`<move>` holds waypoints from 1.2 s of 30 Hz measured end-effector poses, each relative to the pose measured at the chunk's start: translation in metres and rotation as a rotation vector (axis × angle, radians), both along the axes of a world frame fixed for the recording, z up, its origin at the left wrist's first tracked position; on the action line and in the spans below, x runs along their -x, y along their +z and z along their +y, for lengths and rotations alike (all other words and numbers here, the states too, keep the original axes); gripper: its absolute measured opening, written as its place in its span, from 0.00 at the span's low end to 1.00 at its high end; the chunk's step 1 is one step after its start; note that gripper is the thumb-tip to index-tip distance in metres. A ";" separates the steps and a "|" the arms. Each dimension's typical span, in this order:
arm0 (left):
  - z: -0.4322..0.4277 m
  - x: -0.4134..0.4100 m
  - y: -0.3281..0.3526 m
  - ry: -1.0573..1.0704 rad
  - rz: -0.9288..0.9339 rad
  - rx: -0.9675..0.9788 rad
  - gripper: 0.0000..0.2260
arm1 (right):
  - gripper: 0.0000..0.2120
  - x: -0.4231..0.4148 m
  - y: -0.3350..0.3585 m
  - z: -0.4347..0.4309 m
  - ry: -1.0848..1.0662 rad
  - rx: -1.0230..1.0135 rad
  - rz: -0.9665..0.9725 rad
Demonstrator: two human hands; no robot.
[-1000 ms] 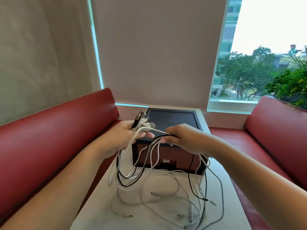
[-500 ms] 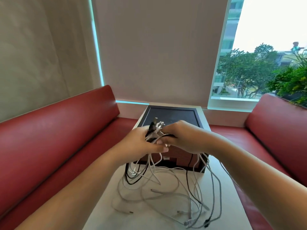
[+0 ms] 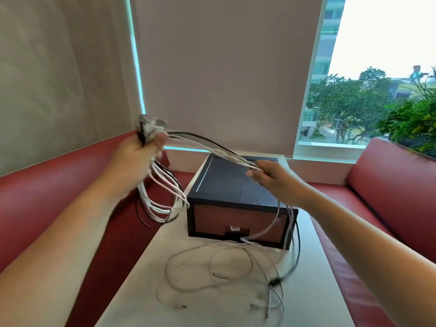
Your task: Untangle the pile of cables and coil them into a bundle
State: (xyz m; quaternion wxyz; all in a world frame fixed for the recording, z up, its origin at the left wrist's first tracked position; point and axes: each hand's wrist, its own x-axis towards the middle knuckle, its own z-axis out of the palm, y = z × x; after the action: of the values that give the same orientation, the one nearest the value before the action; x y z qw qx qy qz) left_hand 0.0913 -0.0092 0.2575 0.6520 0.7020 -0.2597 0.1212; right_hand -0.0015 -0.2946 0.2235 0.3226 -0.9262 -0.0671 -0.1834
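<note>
My left hand is raised at the left and grips a bunch of white and black cables near their plug ends, which stick up above the fist. Loops of the same cables hang below that hand. The strands run in an arc to my right hand, which pinches them above the black box. From there they drop past the box's right side to loose cable ends spread on the white table.
A black-topped box with a brick-patterned front stands at the table's far end. Red benches flank the table on both sides. Behind are a blind-covered window and an uncovered pane showing trees.
My hands, close together half a second ago, have pulled apart: the left hand rose up and to the left with the plug ends, stretching the cables out from my right hand.
</note>
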 end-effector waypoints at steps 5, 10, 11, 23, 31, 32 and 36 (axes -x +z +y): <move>0.031 -0.026 0.013 0.112 -0.111 -0.047 0.10 | 0.15 -0.011 -0.010 -0.027 -0.120 0.051 -0.010; 0.039 -0.034 0.017 0.161 -0.149 -0.059 0.09 | 0.14 -0.024 -0.017 -0.038 -0.208 0.066 0.018; 0.039 -0.035 0.017 0.177 -0.149 -0.074 0.10 | 0.14 -0.027 -0.020 -0.041 -0.230 0.044 0.030; 0.052 -0.051 0.028 0.346 -0.148 -0.150 0.12 | 0.18 -0.050 0.016 -0.063 -0.415 -0.054 0.069; 0.044 -0.045 0.040 0.203 -0.082 0.043 0.07 | 0.18 -0.024 0.114 -0.054 -0.466 0.167 -0.289; 0.042 -0.044 0.040 0.186 -0.077 0.064 0.07 | 0.17 -0.020 0.117 -0.054 -0.509 0.314 -0.332; 0.034 -0.041 0.032 0.149 -0.088 0.049 0.07 | 0.17 -0.013 0.105 -0.066 -0.593 0.759 -0.290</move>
State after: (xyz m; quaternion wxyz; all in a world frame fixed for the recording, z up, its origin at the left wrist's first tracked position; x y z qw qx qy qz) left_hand 0.1326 0.0252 0.2899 0.6459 0.6973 -0.2323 0.2065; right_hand 0.0111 -0.3601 0.3285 -0.1154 -0.9225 0.0927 -0.3566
